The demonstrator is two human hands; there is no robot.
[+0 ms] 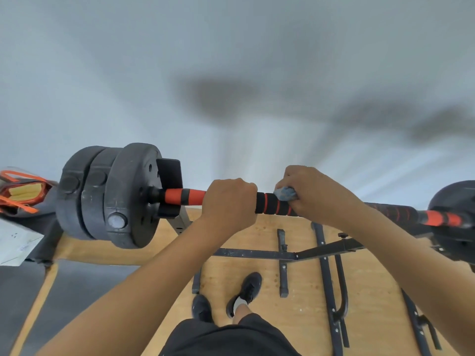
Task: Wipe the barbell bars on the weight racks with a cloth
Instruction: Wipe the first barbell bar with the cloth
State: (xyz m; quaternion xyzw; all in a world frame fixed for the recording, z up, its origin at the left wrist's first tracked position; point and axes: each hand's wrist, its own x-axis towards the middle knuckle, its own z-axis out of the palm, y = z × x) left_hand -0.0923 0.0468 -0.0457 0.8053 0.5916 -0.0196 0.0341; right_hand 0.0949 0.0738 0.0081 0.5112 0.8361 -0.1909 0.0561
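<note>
**Both hands on the bar, cloth under the right**

Seen from the head camera, the left hand is wrapped fully around the barbell bar, fingers closed over its foam sleeve. Just beside that grip, the right hand clutches a blue-grey cloth bunched against the bar. Its fingers curl over the cloth, though how far the cloth wraps around the bar is hard to tell.

Outward of the left grip, the bar sits in a black rack cradle, with black weight plates beyond. Past the right grip, the bar runs to another plate. Below both grips, the rack frame stands on a wooden floor, near the person's black shoes.
</note>
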